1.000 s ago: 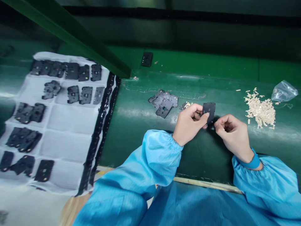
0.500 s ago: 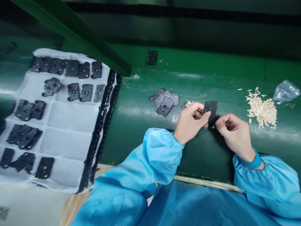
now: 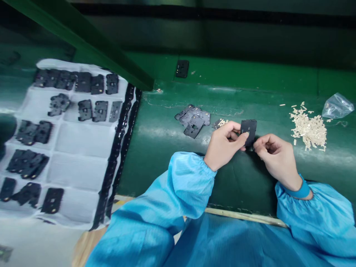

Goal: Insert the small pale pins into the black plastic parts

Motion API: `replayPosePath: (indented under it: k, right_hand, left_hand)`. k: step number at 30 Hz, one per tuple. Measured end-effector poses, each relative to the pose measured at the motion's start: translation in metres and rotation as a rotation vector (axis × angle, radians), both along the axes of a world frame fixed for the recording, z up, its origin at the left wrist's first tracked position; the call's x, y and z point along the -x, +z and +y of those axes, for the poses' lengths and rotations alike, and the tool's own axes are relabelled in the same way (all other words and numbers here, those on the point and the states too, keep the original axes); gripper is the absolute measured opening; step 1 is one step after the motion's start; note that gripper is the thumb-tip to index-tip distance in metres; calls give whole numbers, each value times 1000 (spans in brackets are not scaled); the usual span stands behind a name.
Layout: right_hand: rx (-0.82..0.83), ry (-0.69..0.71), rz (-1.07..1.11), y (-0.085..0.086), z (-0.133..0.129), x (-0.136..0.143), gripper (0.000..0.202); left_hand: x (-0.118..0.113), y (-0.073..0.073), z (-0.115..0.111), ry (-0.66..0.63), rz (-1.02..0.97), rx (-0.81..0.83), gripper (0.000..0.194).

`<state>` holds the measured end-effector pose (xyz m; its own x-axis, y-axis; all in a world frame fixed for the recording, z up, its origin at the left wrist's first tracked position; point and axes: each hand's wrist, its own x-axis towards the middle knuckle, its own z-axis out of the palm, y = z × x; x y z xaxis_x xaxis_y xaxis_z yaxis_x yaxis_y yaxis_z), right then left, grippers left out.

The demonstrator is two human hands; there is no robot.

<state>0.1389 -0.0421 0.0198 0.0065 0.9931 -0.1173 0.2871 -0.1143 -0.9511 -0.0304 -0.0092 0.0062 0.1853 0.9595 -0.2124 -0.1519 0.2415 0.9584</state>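
My left hand [image 3: 224, 146] pinches a small flat black plastic part [image 3: 248, 130] by its left edge, holding it upright above the green work surface [image 3: 167, 155]. My right hand [image 3: 275, 157] is curled just to the right of the part, fingertips at its lower right corner; whether they hold anything small is hidden. Both arms wear blue sleeves. A small pile of the same black parts [image 3: 193, 120] lies to the left of my left hand.
A white compartment tray [image 3: 83, 148] with several black parts lies at the left, edged by black strips [image 3: 119, 148]. A heap of small beige pieces [image 3: 308, 128] and a clear plastic bag [image 3: 336, 105] lie at the right. One black part [image 3: 182, 68] rests on the far ledge. A green beam [image 3: 83, 40] crosses overhead.
Hardly anything differs: both hands stay at the black part, and the view has shifted slightly.
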Motion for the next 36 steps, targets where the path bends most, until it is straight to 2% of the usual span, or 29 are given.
replayPosePath:
  k: [19, 27, 36]
  right_hand:
    - [46, 18, 42, 3, 4, -2, 19]
    - [123, 67, 137, 6, 6, -7, 20]
    - [144, 71, 207, 9, 4, -8, 25]
  left_hand:
    - [3, 0, 2, -26, -55, 55, 28]
    - [6, -3, 2, -56, -183, 96, 42]
    - [6, -7, 0, -56, -280, 191, 46]
